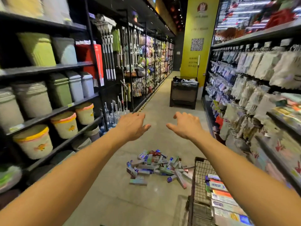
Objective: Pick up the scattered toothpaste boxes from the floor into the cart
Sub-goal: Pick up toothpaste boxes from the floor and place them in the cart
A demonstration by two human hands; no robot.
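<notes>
Left shelving (48, 69): bins and pails. Right shelving (260, 35): hanging packs, blurred. Floor (123, 201) runs between them down the aisle.

Cart (202, 173) is at bottom right with its wire wall facing the pile. Toothpaste boxes in cart (223, 198) lie flat in a row, long axes roughly across the cart.

Pile of toothpaste boxes (156, 165) is on the floor just left of the cart. The boxes lie flat and overlapping, with mixed headings. Nearest box (138, 181) has its long axis across the aisle. Pink-edged box (180, 178) sits diagonal, near end pointing at the cart.

Left hand (132, 126) and right hand (185, 126) are stretched out ahead in the air, palms down, near each other. Fingers are loosely spread and slightly bent, holding nothing.
</notes>
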